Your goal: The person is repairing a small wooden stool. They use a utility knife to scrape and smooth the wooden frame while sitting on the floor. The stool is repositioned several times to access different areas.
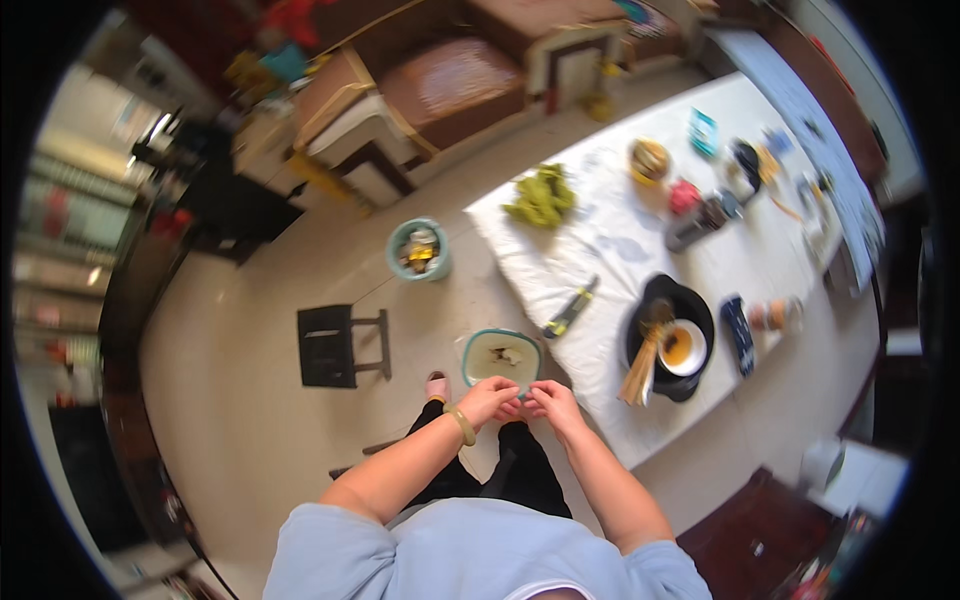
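Observation:
My left hand [487, 402], a pale bangle [461, 426] on its wrist, is held over the near edge of a teal-rimmed bin [471, 343]. Close beside it is my right hand [553, 403]. The fingers of both hands are bent together, tips almost meeting. Whatever they pinch, if anything, is too small to make out. Inside the bin lie pale and dark scraps [508, 356].
To the right stands a white-covered table [600, 290] with a black pot [683, 388] holding a white bowl and a brush-like bundle, a utility knife [572, 308], and a green cloth [541, 196]. A second bin [393, 238] and a black stool [326, 346] stand left.

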